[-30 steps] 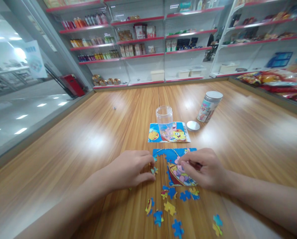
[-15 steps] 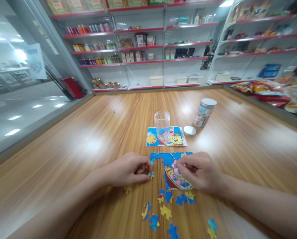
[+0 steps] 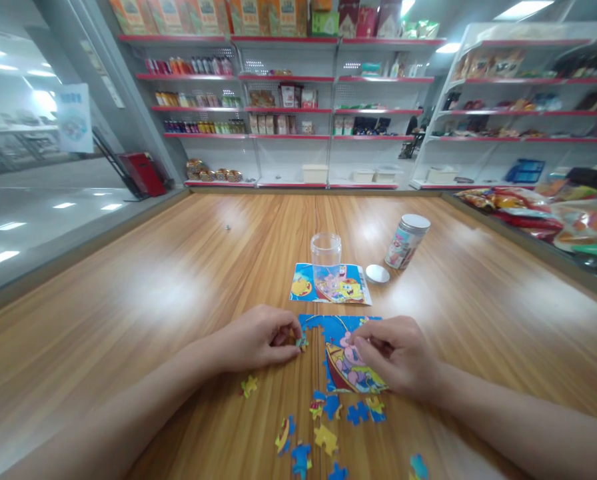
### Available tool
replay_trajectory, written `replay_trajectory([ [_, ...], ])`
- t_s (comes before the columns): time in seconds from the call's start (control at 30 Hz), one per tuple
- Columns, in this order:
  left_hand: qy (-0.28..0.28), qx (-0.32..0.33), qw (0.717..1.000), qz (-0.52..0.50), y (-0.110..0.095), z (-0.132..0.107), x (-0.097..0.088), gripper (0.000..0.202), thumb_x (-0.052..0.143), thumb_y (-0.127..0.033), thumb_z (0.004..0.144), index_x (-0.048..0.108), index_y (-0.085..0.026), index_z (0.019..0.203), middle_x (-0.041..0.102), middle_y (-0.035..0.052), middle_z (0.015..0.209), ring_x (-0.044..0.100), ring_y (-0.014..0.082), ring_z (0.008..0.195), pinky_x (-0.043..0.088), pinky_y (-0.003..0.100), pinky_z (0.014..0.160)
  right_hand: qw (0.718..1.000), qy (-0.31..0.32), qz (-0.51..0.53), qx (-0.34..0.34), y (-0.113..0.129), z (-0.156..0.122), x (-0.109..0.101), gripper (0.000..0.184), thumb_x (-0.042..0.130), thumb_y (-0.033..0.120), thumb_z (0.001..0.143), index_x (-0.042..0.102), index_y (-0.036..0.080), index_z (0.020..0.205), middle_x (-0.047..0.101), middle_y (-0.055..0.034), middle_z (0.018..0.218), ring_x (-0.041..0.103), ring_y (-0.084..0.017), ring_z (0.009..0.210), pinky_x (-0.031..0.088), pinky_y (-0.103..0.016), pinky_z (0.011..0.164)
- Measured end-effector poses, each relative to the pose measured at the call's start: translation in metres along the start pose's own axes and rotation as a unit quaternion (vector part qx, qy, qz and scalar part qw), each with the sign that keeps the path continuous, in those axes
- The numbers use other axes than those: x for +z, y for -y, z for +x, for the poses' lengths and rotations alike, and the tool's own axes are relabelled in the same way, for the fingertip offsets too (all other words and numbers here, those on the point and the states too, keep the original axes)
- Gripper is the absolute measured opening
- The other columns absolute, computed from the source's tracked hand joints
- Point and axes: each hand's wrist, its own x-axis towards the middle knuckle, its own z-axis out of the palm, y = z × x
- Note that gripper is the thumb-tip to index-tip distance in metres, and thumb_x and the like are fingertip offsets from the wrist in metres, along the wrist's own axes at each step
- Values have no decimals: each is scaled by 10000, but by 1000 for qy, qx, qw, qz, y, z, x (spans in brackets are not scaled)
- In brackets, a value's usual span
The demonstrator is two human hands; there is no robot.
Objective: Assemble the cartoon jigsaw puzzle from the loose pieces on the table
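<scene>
A partly assembled jigsaw puzzle (image 3: 346,373) lies in front of me, showing a pink figure in a brown boat on blue. Its left side has a gap where bare wood shows. My left hand (image 3: 266,340) is closed at that gap, thumb and forefinger pinching a small teal puzzle piece (image 3: 302,342). Over the puzzle's right part rests my right hand (image 3: 403,353), fingers bent together and fingertips on the picture; whether they grip anything is hidden. Several loose pieces are scattered nearer me, among them a yellow one (image 3: 326,439) and a blue one (image 3: 301,459).
Beyond the puzzle lies a printed picture card (image 3: 303,283) with a clear plastic jar (image 3: 326,250) standing on it. A round white lid (image 3: 377,273) and a labelled can (image 3: 407,241) are to the right. Snack bags (image 3: 528,213) line the right edge; stocked shelves (image 3: 288,137) stand behind the table.
The view has tilted up a little. My left hand and its puzzle piece have shifted slightly against the gap's left side. My right hand stays over the puzzle.
</scene>
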Motion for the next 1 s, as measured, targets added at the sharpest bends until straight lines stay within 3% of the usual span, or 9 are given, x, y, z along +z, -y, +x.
replay_trajectory([
  [0.23, 13, 26, 1000, 6, 0, -2, -2, 146, 638, -292, 884, 652, -156, 935, 554, -24, 672, 492, 88, 584, 369, 195, 557, 1000, 5, 4, 9, -1, -4, -4, 196, 570, 193, 890, 662, 133, 728, 459, 41, 519, 359, -62, 436, 263, -217, 441],
  [0.47, -18, 56, 998, -21, 11, -6, -1, 388, 684, -342, 877, 574, -182, 1214, 506, -58, 681, 456, 75, 554, 357, 182, 540, 1000, -3, 5, -3, 0, -4, -5, 204, 565, 191, 896, 668, 125, 732, 470, 40, 524, 368, -55, 442, 267, -212, 454],
  [0.6, -3, 108, 994, 25, 13, -7, -3, 256, 622, -297, 921, 660, -189, 1150, 563, -5, 745, 487, 87, 595, 382, 215, 587, 1000, -12, 11, -4, 0, -4, -3, 194, 571, 188, 889, 677, 121, 742, 465, 44, 511, 363, -52, 435, 263, -209, 451],
  [0.8, -11, 80, 997, 2, 17, -13, -2, 404, 599, -288, 934, 567, -197, 1327, 545, -18, 721, 455, 83, 554, 371, 205, 547, 1000, -10, 14, 7, 0, -4, -3, 192, 582, 186, 880, 673, 120, 725, 469, 42, 522, 361, -48, 443, 260, -205, 449],
  [1.0, -11, 109, 994, 14, 14, -12, -2, 264, 569, -234, 931, 661, -189, 1175, 569, 8, 765, 494, 86, 593, 380, 218, 581, 1000, -13, 1, -6, 2, -5, -3, 187, 580, 182, 885, 679, 124, 737, 459, 48, 517, 358, -46, 440, 260, -200, 447],
])
